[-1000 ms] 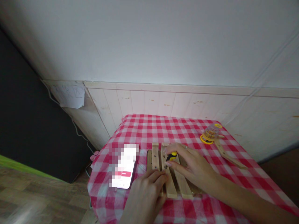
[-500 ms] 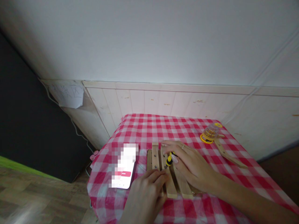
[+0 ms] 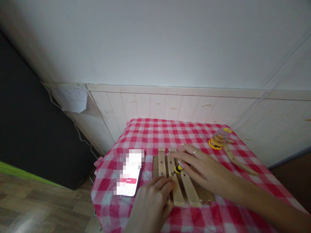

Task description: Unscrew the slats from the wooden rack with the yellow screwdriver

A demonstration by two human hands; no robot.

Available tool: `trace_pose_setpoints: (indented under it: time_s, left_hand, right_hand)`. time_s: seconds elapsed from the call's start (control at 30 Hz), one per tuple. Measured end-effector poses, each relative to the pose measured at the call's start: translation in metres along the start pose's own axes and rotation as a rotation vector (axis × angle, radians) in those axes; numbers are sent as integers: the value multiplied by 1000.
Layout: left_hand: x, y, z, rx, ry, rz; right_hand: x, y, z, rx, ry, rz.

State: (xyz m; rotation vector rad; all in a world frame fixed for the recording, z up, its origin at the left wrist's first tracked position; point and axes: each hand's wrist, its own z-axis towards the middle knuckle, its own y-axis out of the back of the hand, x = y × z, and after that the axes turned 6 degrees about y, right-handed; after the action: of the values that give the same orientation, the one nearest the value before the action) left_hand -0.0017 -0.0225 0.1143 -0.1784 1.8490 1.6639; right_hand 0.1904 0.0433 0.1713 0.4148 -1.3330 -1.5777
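A slatted wooden piece (image 3: 177, 191) lies on the red-and-white checked tablecloth (image 3: 160, 132). My left hand (image 3: 152, 202) rests flat on its near left slats, fingers together and stretched out. My right hand (image 3: 201, 165) reaches across the slats from the right and pinches a small yellow-and-black screwdriver (image 3: 178, 168), whose tip points down at a screw hole in a slat. A ring shows on one finger of that hand.
A phone (image 3: 130, 176) with a lit screen lies left of the slats. At the far right corner stand a yellow-based clear case of screwdriver bits (image 3: 218, 139) and a loose wooden strip (image 3: 236, 160). The table's left edge drops to a wooden floor.
My right hand has turned on the screwdriver: its fingers have spread further over the slats and the yellow handle has tilted lower. The left hand has stayed in place.
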Motion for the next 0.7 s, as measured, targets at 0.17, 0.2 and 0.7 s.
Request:
trace_pose_setpoints:
  time_s: [0.17, 0.2, 0.7]
  left_hand:
    - [0, 1, 0, 1, 8, -4]
    - [0, 1, 0, 4, 12, -4]
    - [-1, 2, -1, 8, 8, -23]
  right_hand:
    - [-2, -6, -5, -55, -93, 139]
    - [-2, -9, -5, -81, -127, 189]
    - [-1, -9, 1, -223, -97, 163]
